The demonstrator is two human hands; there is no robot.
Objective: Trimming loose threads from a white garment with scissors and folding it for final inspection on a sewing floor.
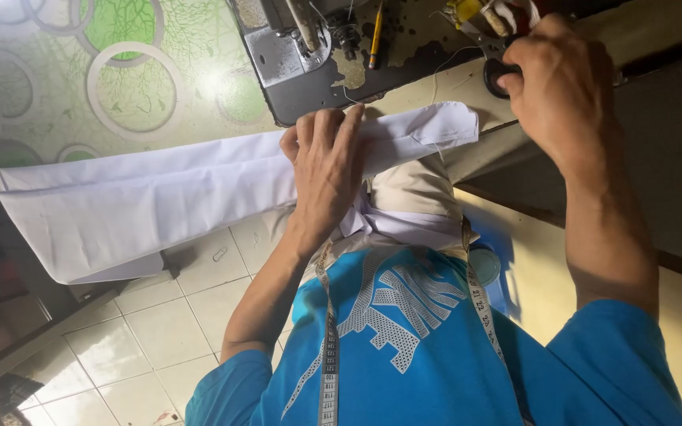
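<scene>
A long folded strip of white cloth (pixel 144 201) lies across the table edge and hangs off to the left. My left hand (pixel 324 170) rests on its right part, palm down, with the fingers curled over the cloth's far edge, holding it. My right hand (pixel 563 79) is up at the right, closed around the black handles of a pair of scissors (pixel 497 75) lying by the sewing machine. The scissor blades are mostly hidden by my hand and by clutter.
A dark grey sewing machine (pixel 309 59) with worn paint stands behind the cloth, a yellow pencil (pixel 376 31) on it. The table top (pixel 128 95) has a green ring pattern. A measuring tape (pixel 328 347) hangs over my blue shirt. Pale floor tiles (pixel 159 331) lie below.
</scene>
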